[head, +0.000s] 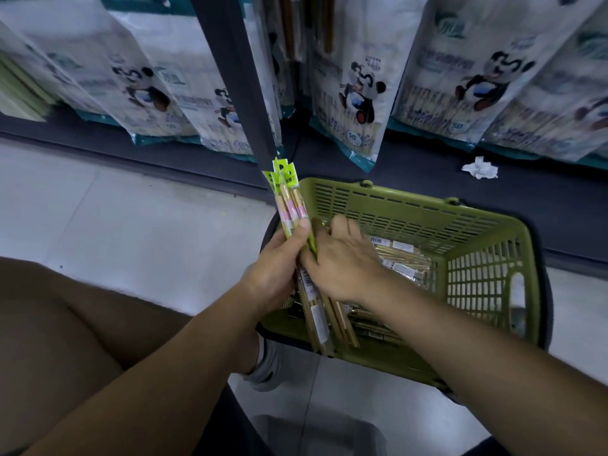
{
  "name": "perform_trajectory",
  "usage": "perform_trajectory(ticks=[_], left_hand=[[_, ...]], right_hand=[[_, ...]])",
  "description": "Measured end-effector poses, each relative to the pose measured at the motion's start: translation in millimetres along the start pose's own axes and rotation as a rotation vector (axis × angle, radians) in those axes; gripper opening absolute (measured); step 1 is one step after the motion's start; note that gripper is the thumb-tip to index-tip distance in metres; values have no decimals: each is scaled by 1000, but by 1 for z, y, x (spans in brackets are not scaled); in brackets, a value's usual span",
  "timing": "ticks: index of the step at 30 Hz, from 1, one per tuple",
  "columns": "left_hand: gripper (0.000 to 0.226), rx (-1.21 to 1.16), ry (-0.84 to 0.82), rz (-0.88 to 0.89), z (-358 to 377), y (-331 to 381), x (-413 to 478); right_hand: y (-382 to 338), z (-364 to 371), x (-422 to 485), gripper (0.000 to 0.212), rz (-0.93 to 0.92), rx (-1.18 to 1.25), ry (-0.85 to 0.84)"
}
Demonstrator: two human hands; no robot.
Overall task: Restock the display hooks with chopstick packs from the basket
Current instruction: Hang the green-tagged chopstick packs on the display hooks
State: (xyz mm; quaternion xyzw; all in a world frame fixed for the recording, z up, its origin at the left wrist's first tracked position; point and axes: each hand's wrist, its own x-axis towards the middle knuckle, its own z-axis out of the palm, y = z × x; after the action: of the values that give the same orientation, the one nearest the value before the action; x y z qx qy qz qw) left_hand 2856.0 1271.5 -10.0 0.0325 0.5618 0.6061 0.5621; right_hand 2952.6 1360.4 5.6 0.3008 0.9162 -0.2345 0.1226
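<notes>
Centre frame, over the near-left corner of the green basket: left hand is clenched round the middle of a bundle of chopstick packs, green header cards pointing up. Right hand sits hard against it, thumb on the bundle and fingers curled over the far side. I read that as pinching a pack in the same bundle, but its fingertips are out of sight. More loose packs lie in the basket bottom, right of centre.

My take on the step in hand, collecting and squaring a handful:
- tap the header cards level so the hang holes line up
- keep the left grip below the headers, leaving the tops free
- let the right hand peel off one pack at a time, not a wad
- work over the basket so a slipped pack drops back in

Can't confirm:
- no display hook visible anywhere, and the top edge cuts off the tops of the panda bags
- dark upright post blocks the upper-centre gap, where something stick-like hangs, too blurred to name
- number of packs in the bundle is unclear
- hang holes and label print are too small to read
- right forearm covers the near part of the basket
- crumpled tissue at right, on the dark base shelf; not our problem
</notes>
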Motion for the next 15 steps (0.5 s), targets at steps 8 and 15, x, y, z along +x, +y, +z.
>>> perform_trajectory(ticks=[8, 15], left_hand=[[12, -8, 134, -8, -2, 10, 2], [12, 71, 179, 75, -17, 8, 8]], right_hand=[[43, -7, 22, 73, -21, 639, -328], [130, 64, 15, 39, 252, 264, -218]])
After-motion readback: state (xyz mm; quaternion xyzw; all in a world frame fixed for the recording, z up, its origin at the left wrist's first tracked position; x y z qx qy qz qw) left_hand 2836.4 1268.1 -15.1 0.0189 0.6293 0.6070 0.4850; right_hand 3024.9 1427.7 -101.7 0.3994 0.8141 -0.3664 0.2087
